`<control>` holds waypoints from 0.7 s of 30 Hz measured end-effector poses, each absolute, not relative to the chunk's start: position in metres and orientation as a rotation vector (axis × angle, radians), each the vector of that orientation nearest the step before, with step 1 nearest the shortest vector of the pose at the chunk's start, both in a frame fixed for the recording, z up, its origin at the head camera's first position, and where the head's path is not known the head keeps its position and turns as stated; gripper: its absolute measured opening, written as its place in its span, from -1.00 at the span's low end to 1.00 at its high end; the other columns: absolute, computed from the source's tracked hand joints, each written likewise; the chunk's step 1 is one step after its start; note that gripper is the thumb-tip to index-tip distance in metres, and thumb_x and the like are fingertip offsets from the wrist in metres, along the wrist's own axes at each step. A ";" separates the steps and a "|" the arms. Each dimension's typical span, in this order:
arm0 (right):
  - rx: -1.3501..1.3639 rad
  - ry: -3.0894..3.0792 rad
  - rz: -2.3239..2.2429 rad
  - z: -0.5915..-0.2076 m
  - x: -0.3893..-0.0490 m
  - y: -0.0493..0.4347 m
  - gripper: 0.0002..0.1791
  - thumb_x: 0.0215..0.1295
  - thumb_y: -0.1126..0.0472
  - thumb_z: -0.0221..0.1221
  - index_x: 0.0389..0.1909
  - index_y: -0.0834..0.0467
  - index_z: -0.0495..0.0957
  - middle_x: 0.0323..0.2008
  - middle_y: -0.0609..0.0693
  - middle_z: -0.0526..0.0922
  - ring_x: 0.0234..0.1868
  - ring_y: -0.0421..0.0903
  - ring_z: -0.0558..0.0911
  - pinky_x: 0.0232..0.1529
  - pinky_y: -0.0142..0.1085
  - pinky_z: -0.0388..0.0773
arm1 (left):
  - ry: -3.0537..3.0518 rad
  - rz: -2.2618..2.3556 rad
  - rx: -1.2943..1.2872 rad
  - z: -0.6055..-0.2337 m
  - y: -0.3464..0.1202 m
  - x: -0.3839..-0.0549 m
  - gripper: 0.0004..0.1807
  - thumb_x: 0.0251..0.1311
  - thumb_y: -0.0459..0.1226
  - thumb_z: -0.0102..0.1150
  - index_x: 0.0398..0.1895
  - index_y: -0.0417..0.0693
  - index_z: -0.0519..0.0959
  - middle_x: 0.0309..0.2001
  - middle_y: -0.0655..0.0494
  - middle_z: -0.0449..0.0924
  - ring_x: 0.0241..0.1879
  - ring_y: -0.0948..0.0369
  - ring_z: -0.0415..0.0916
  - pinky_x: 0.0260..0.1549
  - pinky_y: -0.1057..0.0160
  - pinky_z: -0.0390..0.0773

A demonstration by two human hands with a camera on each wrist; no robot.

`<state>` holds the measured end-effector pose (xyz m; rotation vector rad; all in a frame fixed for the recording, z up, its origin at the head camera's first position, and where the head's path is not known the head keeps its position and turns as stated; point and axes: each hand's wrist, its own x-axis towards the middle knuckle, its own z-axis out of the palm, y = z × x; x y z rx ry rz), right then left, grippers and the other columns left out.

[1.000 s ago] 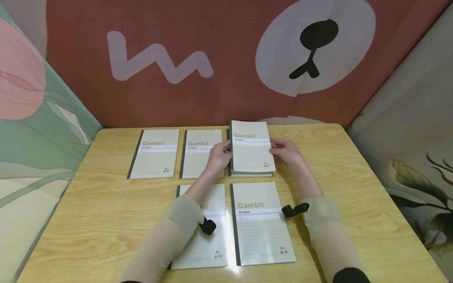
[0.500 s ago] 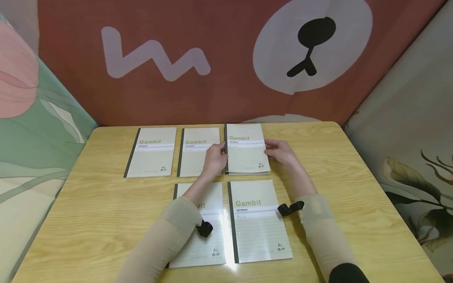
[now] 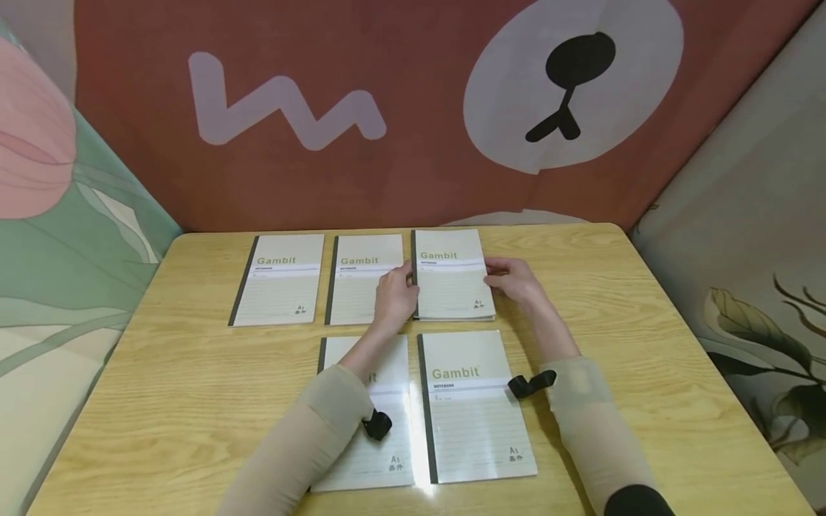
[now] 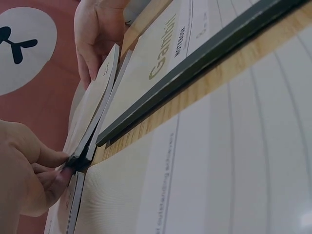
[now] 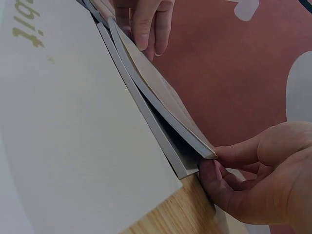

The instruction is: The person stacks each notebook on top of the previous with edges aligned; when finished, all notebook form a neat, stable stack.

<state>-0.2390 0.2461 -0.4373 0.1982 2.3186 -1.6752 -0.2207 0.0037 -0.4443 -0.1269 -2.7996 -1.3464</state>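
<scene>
In the head view, a pale Gambit notebook (image 3: 452, 290) with a dark spine lies over another at the back right of the group, their edges nearly lined up. My left hand (image 3: 395, 297) pinches its spine edge. On the opposite edge, my right hand (image 3: 516, 282) holds it between thumb and fingers. From the right wrist view, the upper notebook bows, and a dark gap separates its right edge from the lower notebook (image 5: 183, 168). The left wrist view shows my left thumb and fingers (image 4: 48, 158) at the dark spine end.
Two single notebooks lie to the left in the back row, one at the far left (image 3: 280, 294) and one in the middle (image 3: 355, 301). In front are a right notebook (image 3: 480, 430) and a left notebook (image 3: 371, 459), partly under my left forearm. A patterned wall (image 3: 413, 186) borders the wooden table (image 3: 193, 401).
Both hands have lowered the upper notebook and shifted it slightly toward me and left, so it covers more of the one beneath. The other notebooks stay put.
</scene>
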 end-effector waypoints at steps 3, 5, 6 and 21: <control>0.202 2.321 -1.666 -0.438 -0.241 0.245 -0.42 0.48 0.43 0.08 0.49 0.31 0.30 0.28 0.32 0.45 -0.04 -0.17 0.54 -0.14 -0.53 0.58 | -2.801 -1.339 -0.132 -0.444 0.004 -0.220 -0.78 0.18 -0.56 0.12 -0.16 -0.24 0.65 -0.52 0.02 0.48 -0.42 0.08 0.43 -0.48 0.27 0.30; 0.206 2.338 -1.642 -0.437 -0.240 0.245 -0.41 0.48 0.41 0.09 0.50 0.30 0.30 0.29 0.31 0.45 -0.02 -0.18 0.53 -0.11 -0.51 0.57 | -2.805 -1.336 -0.131 -0.443 0.004 -0.219 -0.76 0.18 -0.56 0.13 -0.12 -0.24 0.66 -0.52 0.01 0.50 -0.43 0.08 0.42 -0.48 0.27 0.30; 0.202 2.351 -1.626 -0.436 -0.239 0.245 -0.41 0.48 0.41 0.09 0.50 0.30 0.29 0.30 0.32 0.45 -0.02 -0.18 0.53 -0.11 -0.51 0.57 | -2.808 -1.335 -0.130 -0.443 0.004 -0.220 -0.75 0.18 -0.55 0.14 -0.10 -0.24 0.66 -0.52 0.00 0.51 -0.43 0.09 0.42 -0.48 0.27 0.29; 0.210 2.469 -1.503 -0.439 -0.242 0.243 -0.42 0.48 0.41 0.09 0.49 0.28 0.32 0.33 0.32 0.49 0.11 0.01 0.52 -0.16 -0.54 0.55 | -2.821 -1.335 -0.116 -0.446 0.004 -0.220 -0.59 0.19 -0.53 0.18 0.13 -0.23 0.65 -0.52 0.01 0.51 -0.50 0.15 0.36 -0.54 0.30 0.27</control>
